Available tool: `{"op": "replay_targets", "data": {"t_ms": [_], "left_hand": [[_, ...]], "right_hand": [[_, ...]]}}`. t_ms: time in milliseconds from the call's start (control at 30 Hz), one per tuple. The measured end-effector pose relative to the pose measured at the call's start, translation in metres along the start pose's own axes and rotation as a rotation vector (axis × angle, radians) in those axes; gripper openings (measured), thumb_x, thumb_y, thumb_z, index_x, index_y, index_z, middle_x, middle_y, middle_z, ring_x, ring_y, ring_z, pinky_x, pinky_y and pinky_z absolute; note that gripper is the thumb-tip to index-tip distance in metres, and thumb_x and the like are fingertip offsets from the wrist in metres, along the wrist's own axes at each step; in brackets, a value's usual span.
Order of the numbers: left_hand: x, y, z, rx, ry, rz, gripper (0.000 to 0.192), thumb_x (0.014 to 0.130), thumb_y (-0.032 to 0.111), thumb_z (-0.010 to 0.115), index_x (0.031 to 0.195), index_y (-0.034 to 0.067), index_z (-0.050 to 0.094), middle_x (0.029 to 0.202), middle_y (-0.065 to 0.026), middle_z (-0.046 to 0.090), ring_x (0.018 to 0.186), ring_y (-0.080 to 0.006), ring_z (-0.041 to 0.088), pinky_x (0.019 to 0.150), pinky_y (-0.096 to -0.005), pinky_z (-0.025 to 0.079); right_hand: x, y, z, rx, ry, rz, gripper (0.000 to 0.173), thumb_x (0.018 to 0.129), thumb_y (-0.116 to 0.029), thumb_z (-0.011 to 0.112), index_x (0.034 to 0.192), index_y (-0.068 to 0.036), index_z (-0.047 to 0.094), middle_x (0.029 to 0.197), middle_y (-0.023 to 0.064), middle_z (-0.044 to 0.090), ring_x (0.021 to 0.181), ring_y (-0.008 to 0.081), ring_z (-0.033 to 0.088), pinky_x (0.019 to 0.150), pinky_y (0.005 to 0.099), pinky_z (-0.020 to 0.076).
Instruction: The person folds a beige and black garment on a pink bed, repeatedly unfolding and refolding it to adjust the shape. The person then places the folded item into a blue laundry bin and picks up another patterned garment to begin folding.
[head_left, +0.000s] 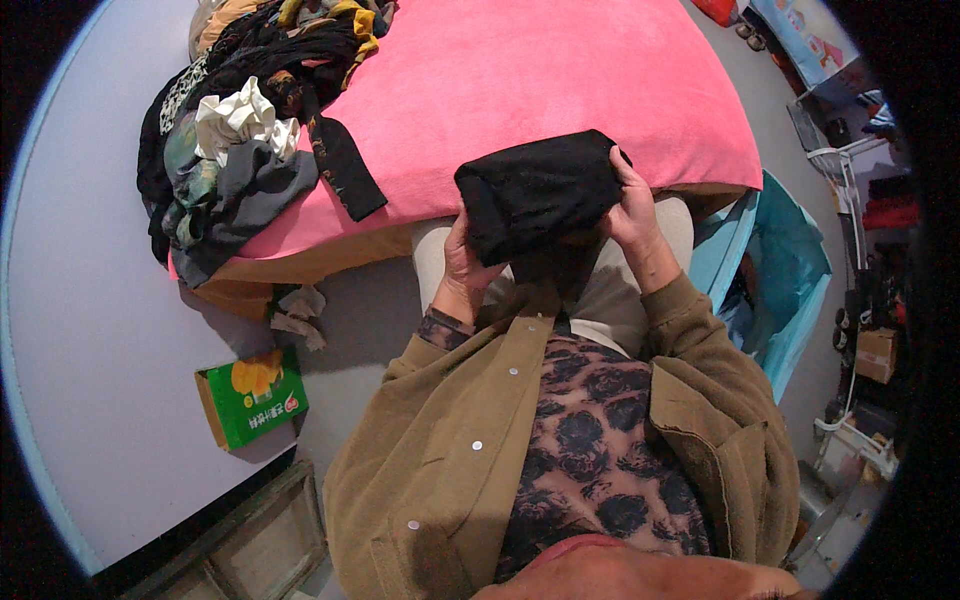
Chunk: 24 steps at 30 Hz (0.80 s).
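Note:
A folded black cloth garment (544, 187) is held up over the near edge of a pink-covered surface (555, 82). My left hand (463, 262) grips its left end, with the thumb on top and the fingers underneath. At its right end my right hand (632, 206) has hold of the edge, thumb upward. Some dark material hangs below the garment between my knees. Left of my hands lies a heap of clothes: black pieces, a crumpled white cloth (236, 120), a dark grey garment (262, 199) and a black strip with a brownish pattern (345, 165).
A green printed carton (255, 397) stands at the lower left, near crumpled tissue (300, 311) on the floor. To the right is an open light-blue fabric bin (787, 270) with dark and blue cloth inside. A white metal rack (847, 165) and a small cardboard box (875, 354) are farther right.

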<state>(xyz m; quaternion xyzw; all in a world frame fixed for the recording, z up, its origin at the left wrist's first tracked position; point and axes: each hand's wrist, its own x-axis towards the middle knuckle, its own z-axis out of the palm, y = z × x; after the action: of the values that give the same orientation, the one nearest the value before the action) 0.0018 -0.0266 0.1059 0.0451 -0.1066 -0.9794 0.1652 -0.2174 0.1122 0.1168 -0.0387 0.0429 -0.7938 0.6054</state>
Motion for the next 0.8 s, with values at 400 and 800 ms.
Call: {"op": "replay_targets", "data": {"t_ms": [400, 800], "left_hand": [[0.004, 0.004, 0.019, 0.271, 0.158, 0.011, 0.048, 0.092, 0.028, 0.067, 0.132, 0.003, 0.057, 0.131, -0.0135, 0.062, 0.119, -0.0296, 0.061, 0.104, -0.0458, 0.049], [0.003, 0.017, 0.023, 0.258, 0.288, 0.058, 0.035, 0.091, 0.026, 0.062, 0.117, 0.002, 0.064, 0.113, -0.0128, 0.070, 0.101, -0.0261, 0.069, 0.093, -0.0426, 0.057]], "right_hand": [[-0.013, 0.004, 0.010, -0.157, 0.140, 0.055, 0.043, 0.101, -0.038, 0.054, 0.127, -0.004, 0.062, 0.132, 0.0135, 0.062, 0.123, 0.0297, 0.058, 0.109, 0.0465, 0.0441], [-0.015, 0.022, 0.032, -0.375, 0.180, 0.130, 0.041, 0.100, -0.031, 0.059, 0.127, -0.002, 0.060, 0.130, 0.0123, 0.064, 0.119, 0.0252, 0.061, 0.106, 0.0413, 0.0468]]}}
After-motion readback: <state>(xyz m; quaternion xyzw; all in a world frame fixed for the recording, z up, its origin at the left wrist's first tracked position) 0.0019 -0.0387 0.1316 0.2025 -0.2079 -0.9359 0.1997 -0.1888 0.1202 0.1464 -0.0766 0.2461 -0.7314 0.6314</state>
